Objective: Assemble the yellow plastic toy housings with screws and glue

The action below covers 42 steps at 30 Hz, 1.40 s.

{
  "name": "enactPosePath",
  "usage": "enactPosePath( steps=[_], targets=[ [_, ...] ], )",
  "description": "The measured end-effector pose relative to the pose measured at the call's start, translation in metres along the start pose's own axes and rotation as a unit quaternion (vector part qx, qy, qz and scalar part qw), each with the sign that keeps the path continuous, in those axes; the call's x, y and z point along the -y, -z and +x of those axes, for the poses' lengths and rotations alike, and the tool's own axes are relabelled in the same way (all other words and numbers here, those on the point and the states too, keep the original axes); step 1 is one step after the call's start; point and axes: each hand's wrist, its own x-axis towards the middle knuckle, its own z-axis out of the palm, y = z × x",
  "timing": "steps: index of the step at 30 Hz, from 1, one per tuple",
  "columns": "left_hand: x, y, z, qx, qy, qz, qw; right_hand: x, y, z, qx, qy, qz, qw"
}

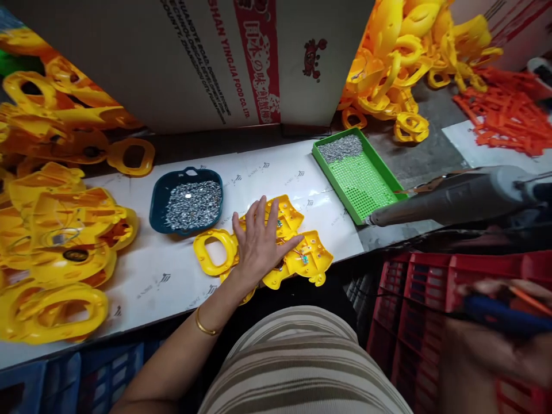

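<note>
The left hand [259, 244] lies open, pressing the yellow shells [308, 259] at the middle of the bench [142, 270], seemingly steadying them for screwing, while the blurred right hand [487, 345] at 4 o'clock grips a blue tool [500, 316] that would need bringing over.

Right of the teal plastic screw dish [157, 202], the left hand [259, 246] lay flat on, seemingly, two yellow plastic shells [314, 260].

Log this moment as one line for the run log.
left hand: flat on yellow plastic part | right hand: blurred, holding blue tool | nearby: dark tray of screws, green tray
</note>
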Motion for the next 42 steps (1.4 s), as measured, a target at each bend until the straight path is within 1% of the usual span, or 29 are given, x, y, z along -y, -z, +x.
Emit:
enactPosePath(
  steps=[1, 2, 3, 4, 6, 8, 11, 12, 13, 14, 16, 18, 20, 21, 22, 23, 24, 25, 26, 27, 28, 29, 30, 31, 33, 36, 38, 40, 42],
  targets=[
    [0.001, 0.001, 0.0, -0.001, -0.002, -0.003, 1.0, -0.011, -0.003, 0.008, -0.112, 0.001, 0.039, 0.993],
    [0.001, 0.003, 0.0, -0.007, -0.006, -0.006, 1.0, -0.022, -0.007, 0.017, -0.23, -0.014, 0.109, 0.967],
    [0.002, 0.005, 0.0, -0.016, -0.011, -0.009, 1.0, -0.033, -0.012, 0.027, -0.296, -0.046, 0.146, 0.943],
    [0.004, 0.009, -0.002, -0.029, -0.017, -0.01, 0.999, -0.043, -0.017, 0.038, -0.279, -0.09, 0.167, 0.941],
    [0.007, 0.017, -0.009, -0.061, -0.028, -0.004, 0.998, -0.059, -0.027, 0.059, -0.173, -0.174, 0.194, 0.95],
    [0.012, 0.024, -0.022, -0.088, -0.032, 0.008, 0.996, -0.066, -0.036, 0.077, -0.067, -0.226, 0.183, 0.954],
    [0.017, 0.032, -0.046, -0.098, -0.021, 0.024, 0.995, -0.061, -0.046, 0.095, -0.007, -0.239, 0.142, 0.96],
    [0.017, 0.032, -0.054, -0.091, -0.014, 0.028, 0.995, -0.058, -0.048, 0.1, 0.003, -0.231, 0.111, 0.967],
    [0.017, 0.031, -0.061, -0.082, -0.008, 0.032, 0.996, -0.057, -0.05, 0.104, 0.044, -0.217, 0.074, 0.972],
    [0.017, 0.029, -0.067, -0.074, 0.0, 0.034, 0.997, -0.057, -0.05, 0.107, 0.066, -0.204, 0.052, 0.975],
    [0.017, 0.025, -0.075, -0.063, 0.015, 0.037, 0.997, -0.064, -0.049, 0.11, 0.069, -0.168, 0.011, 0.983],
    [0.016, 0.02, -0.079, -0.062, 0.025, 0.035, 0.997, -0.073, -0.042, 0.105, 0.039, -0.136, -0.015, 0.99],
    [0.015, 0.017, -0.081, -0.062, 0.031, 0.031, 0.997, -0.076, -0.031, 0.09, 0.006, -0.076, -0.064, 0.995],
    [0.015, 0.016, -0.081, -0.063, 0.032, 0.028, 0.997, -0.072, -0.025, 0.079, -0.028, -0.033, -0.099, 0.994],
    [0.014, 0.015, -0.081, -0.063, 0.033, 0.026, 0.997, -0.063, -0.021, 0.066, -0.043, 0.006, -0.126, 0.991],
    [0.014, 0.015, -0.082, -0.064, 0.032, 0.023, 0.997, -0.05, -0.019, 0.053, -0.103, 0.033, -0.127, 0.986],
    [0.014, 0.015, -0.082, -0.066, 0.03, 0.02, 0.997, -0.032, -0.02, 0.04, -0.092, 0.047, -0.107, 0.989],
    [0.013, 0.014, -0.082, -0.068, 0.028, 0.017, 0.997, -0.011, -0.024, 0.028, -0.099, 0.072, -0.069, 0.99],
    [0.013, 0.014, -0.083, -0.069, 0.027, 0.014, 0.997, 0.013, -0.032, 0.017, -0.057, 0.098, -0.027, 0.993],
    [0.013, 0.013, -0.084, -0.071, 0.027, 0.012, 0.997, 0.038, -0.043, 0.009, 0.012, 0.139, 0.001, 0.99],
    [0.012, 0.013, -0.084, -0.074, 0.027, 0.011, 0.997, 0.062, -0.056, 0.003, 0.12, 0.194, 0.025, 0.973],
    [0.012, 0.012, -0.085, -0.077, 0.028, 0.01, 0.997, 0.084, -0.071, -0.001, 0.226, 0.237, 0.028, 0.944],
    [0.011, 0.011, -0.086, -0.08, 0.029, 0.011, 0.996, 0.104, -0.087, -0.003, 0.275, 0.277, 0.017, 0.921],
    [0.011, 0.011, -0.086, -0.084, 0.029, 0.013, 0.996, 0.12, -0.102, -0.004, 0.297, 0.312, -0.011, 0.902],
    [0.01, 0.01, -0.088, -0.089, 0.029, 0.018, 0.995, 0.142, -0.127, -0.005, 0.308, 0.364, -0.09, 0.874],
    [0.01, 0.008, -0.088, -0.095, 0.029, 0.026, 0.995, 0.155, -0.147, -0.005, 0.336, 0.398, -0.168, 0.837],
    [0.01, 0.008, -0.088, -0.097, 0.026, 0.031, 0.994, 0.153, -0.149, -0.004, 0.36, 0.382, -0.17, 0.834],
    [0.011, 0.007, -0.088, -0.097, 0.022, 0.031, 0.995, 0.143, -0.142, 0.0, 0.371, 0.326, -0.116, 0.862],
    [0.012, 0.007, -0.088, -0.093, 0.02, 0.028, 0.995, 0.125, -0.131, 0.007, 0.372, 0.223, -0.027, 0.901]
  ],
)
